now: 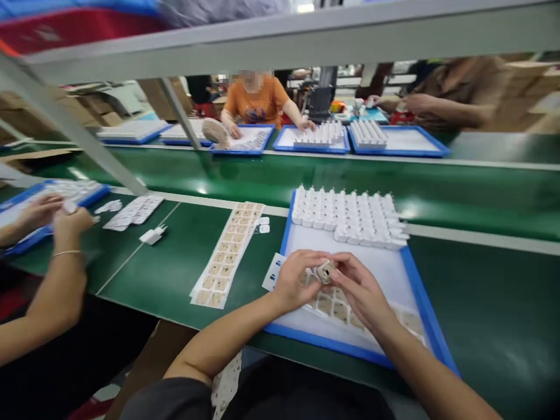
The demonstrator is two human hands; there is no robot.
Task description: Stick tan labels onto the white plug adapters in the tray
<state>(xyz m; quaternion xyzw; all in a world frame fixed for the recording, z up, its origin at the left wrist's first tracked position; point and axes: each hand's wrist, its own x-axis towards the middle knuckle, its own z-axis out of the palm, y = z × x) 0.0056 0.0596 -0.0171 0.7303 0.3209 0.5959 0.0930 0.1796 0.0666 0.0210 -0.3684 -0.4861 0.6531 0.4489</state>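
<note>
My left hand (pixel 297 279) and my right hand (pixel 361 289) meet over a blue-rimmed white tray (pixel 420 297) and together pinch a small white plug-like part (pixel 324 271) with a tan sticker on its face. Under my hands a sheet of tan stickers (pixel 339 309) lies on the tray. Rows of white parts (pixel 347 216) stand at the tray's far end. Both hands have their fingers closed on the part.
A long sticker sheet (pixel 227 254) lies on the green bench left of the tray, with loose white parts (pixel 152 235) beyond. A co-worker's hands (pixel 61 224) work at my left. Across the green belt (pixel 394 186), other people sit at blue trays (pixel 396 143). A grey frame bar (pixel 280 41) crosses overhead.
</note>
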